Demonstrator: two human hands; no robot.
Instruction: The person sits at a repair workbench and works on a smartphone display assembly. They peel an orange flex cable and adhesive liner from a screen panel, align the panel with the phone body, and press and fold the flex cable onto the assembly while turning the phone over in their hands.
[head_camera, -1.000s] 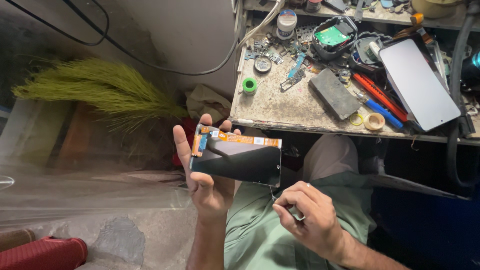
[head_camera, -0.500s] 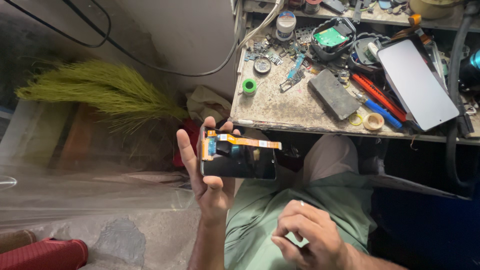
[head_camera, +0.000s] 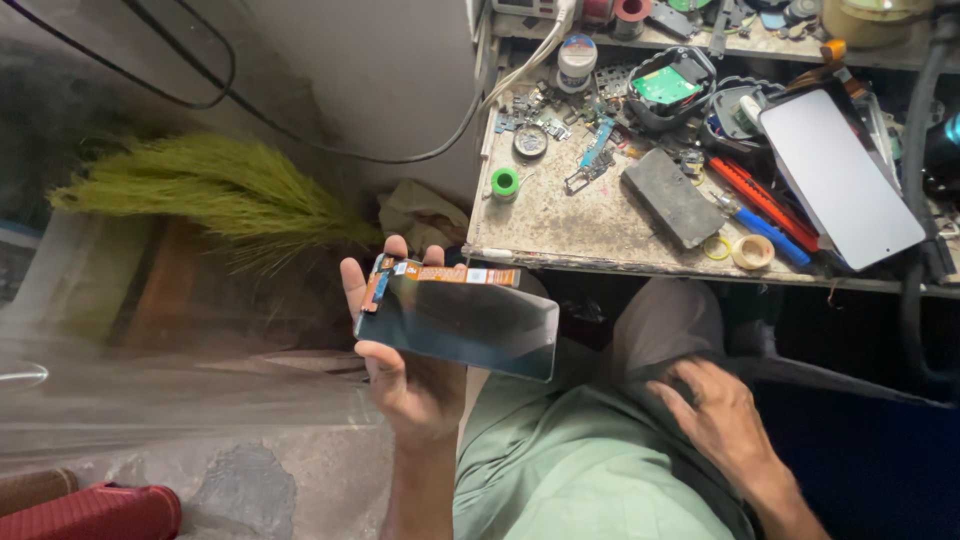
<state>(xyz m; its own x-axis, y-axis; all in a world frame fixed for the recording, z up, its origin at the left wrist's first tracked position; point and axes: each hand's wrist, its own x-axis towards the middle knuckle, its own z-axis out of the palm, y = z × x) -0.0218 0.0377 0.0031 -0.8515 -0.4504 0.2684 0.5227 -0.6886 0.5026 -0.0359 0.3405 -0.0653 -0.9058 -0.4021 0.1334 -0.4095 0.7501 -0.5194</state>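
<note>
My left hand (head_camera: 408, 372) holds a dark phone screen panel (head_camera: 462, 322) flat over my lap, with an orange flex strip along its far edge. Thumb and fingers grip its left end. My right hand (head_camera: 722, 418) rests on my thigh over grey trousers, fingers spread, with nothing visible in it. It lies to the right of the panel and apart from it.
A cluttered workbench (head_camera: 560, 222) stands ahead with a white phone back (head_camera: 838, 178), a dark grey block (head_camera: 672, 196), a green tape roll (head_camera: 505, 182), red and blue tools (head_camera: 762, 208) and small parts. A green broom head (head_camera: 215, 195) lies left; a red roll (head_camera: 95, 512) bottom left.
My right hand, which held a small tool near the panel, has moved right and down onto my thigh with fingers spread. The panel has turned slightly in my left hand.
</note>
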